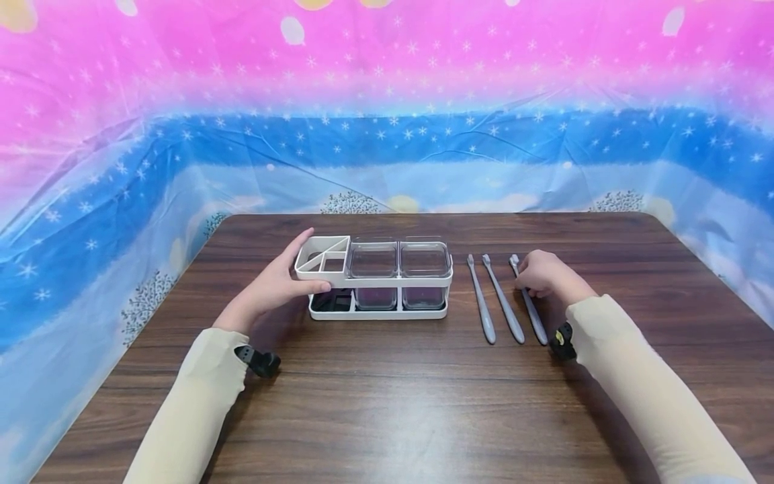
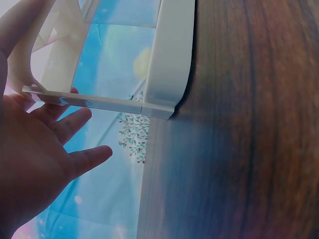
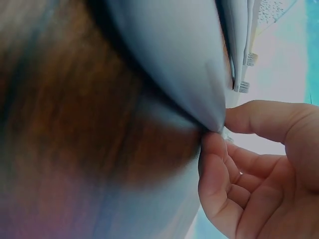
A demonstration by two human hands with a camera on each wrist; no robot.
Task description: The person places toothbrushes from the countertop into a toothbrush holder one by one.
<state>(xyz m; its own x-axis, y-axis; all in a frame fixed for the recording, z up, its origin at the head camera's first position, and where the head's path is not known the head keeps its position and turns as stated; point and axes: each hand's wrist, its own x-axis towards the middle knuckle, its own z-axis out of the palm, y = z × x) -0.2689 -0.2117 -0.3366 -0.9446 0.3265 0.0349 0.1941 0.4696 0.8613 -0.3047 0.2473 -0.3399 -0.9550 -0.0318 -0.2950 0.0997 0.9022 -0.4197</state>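
A white toothbrush holder (image 1: 332, 276) stands mid-table in the head view, with a divided section on the left and two clear cups (image 1: 373, 261) (image 1: 425, 260) set in it. My left hand (image 1: 275, 275) grips its left end, thumb along the front and a finger behind; the left wrist view shows the other fingers (image 2: 89, 157) stretched beside the frame. To the right lie three grey toothbrushes, heads away from me. My right hand (image 1: 544, 274) pinches the rightmost toothbrush (image 1: 535, 319) between thumb and fingers near its head. The middle toothbrush (image 1: 504, 302) and the left toothbrush (image 1: 482, 300) lie untouched.
The dark wooden table (image 1: 387, 390) has rounded far corners. A pink and blue patterned cloth (image 1: 387, 141) hangs around its back and sides. Black straps with small devices (image 1: 260, 361) sit at both wrists over cream sleeves.
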